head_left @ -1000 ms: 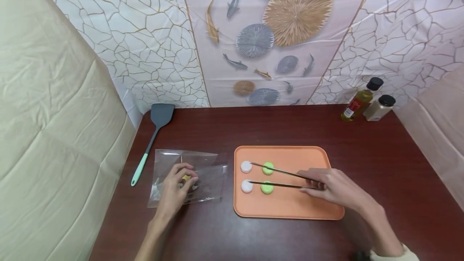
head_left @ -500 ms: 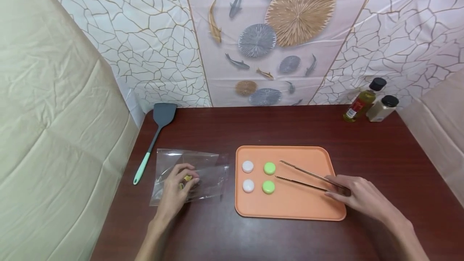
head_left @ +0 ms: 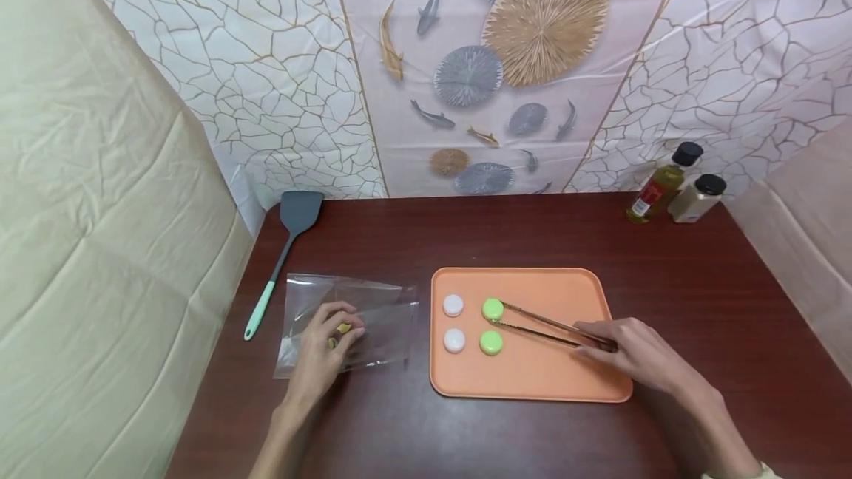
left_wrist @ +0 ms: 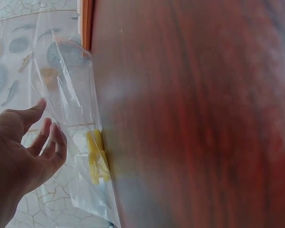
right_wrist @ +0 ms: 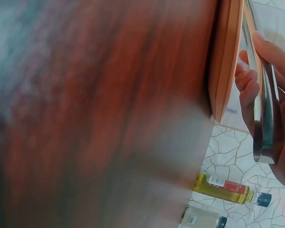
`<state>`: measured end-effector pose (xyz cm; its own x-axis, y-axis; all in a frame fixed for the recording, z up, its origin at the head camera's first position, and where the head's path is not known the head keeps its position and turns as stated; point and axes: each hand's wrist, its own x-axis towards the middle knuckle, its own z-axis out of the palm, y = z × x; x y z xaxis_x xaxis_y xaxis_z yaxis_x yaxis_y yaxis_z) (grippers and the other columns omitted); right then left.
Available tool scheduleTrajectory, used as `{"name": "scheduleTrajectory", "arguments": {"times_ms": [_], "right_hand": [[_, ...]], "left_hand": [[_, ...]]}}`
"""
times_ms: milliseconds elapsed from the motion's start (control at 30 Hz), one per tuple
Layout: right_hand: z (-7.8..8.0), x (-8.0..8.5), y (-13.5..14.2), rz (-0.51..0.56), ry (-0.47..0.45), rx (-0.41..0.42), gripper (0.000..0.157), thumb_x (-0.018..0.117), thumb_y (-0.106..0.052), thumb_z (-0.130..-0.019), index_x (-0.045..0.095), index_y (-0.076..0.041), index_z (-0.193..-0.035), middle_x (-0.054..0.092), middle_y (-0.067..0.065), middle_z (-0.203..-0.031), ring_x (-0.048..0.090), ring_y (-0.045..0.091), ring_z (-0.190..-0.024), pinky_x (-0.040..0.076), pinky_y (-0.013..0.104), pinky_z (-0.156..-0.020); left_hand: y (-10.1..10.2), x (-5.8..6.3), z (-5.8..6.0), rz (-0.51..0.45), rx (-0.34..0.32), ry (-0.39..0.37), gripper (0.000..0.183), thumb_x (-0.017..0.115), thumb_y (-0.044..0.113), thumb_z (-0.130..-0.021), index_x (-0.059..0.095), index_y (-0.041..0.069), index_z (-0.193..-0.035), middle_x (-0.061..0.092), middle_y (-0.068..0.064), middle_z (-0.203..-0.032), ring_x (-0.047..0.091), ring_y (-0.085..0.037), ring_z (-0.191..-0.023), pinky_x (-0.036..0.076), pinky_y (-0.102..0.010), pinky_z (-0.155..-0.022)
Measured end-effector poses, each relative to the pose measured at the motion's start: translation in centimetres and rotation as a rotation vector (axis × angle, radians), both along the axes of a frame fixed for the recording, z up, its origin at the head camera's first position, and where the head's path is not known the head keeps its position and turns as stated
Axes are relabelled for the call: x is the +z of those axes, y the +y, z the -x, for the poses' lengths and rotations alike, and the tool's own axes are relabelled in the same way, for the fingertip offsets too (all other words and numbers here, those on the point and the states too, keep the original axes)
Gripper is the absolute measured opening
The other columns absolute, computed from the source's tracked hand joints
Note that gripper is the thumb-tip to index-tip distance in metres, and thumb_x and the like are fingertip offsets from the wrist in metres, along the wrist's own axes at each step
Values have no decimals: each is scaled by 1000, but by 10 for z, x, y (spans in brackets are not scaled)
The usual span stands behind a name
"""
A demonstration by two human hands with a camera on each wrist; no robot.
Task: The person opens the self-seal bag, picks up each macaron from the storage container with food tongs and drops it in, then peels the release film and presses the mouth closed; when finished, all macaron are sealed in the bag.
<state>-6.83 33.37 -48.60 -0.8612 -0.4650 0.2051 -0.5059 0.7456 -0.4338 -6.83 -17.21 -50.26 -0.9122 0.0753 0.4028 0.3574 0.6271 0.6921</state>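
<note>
At the left, cream cloth point(head_left: 120, 242), creased and soft, sloping down to the table point(head_left: 426, 427), glossy dark-red wood grain. There, a spatula point(head_left: 281, 257): flat dark-grey blade far, slim mint handle near. Just right of it, a clear bag point(head_left: 382, 316), thin and wrinkled, yellow discs point(left_wrist: 99, 161) showing through the film. Over it, left hand point(head_left: 325, 338), thumb and fingers curved and apart; cannot tell about contact with the film.

Next, a strip of wood between bag and tray point(head_left: 532, 375): orange, matt, low-rimmed, round-cornered, with wood past its far and near edges. On its left part, two white discs point(head_left: 455, 341), smooth and pale. Right of these, near green disc point(head_left: 491, 343) and far green disc point(head_left: 492, 309), both bright, glossy, round. At the far green disc's right and near edges, tips of slim metal tongs point(right_wrist: 263, 118), apart; cannot tell whether touching. Their bent end clamped between thumb and fingers of the right hand point(head_left: 632, 350), above the tray's right part.

Far right, a glass bottle point(head_left: 655, 194), yellow-green, dark-capped, beside a squat black-lidded jar point(head_left: 695, 202).
</note>
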Motion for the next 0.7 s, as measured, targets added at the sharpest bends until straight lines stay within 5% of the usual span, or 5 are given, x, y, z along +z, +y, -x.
{"name": "scheduleTrajectory", "arguments": {"times_ms": [300, 467, 700], "right_hand": [[3, 13, -17, 99, -67, 75, 29, 89, -15, -92, 83, -8, -119, 77, -16, -93, 54, -9, -75, 46, 14, -64], [9, 30, -58, 83, -192, 142, 33, 83, -23, -100, 81, -4, -126, 79, -11, -95, 53, -7, -71, 46, 20, -59], [17, 31, -122, 24, -167, 180, 16, 83, -27, -100, 81, -17, -113, 72, -17, -85, 49, -6, -66, 41, 19, -56]], "left_hand": [[1, 3, -1, -3, 7, -15, 14, 87, -4, -88, 80, 5, -94, 71, -14, -120, 70, -26, -93, 60, -26, -69], [1, 4, 1, 5, 17, 14, 15, 87, -5, -87, 79, 4, -95, 71, -15, -120, 70, -26, -97, 60, -27, -69], [0, 4, 0, 6, 17, 45, 18, 88, -7, -86, 79, 5, -94, 71, -16, -120, 71, -27, -93, 60, -26, -68]]}}
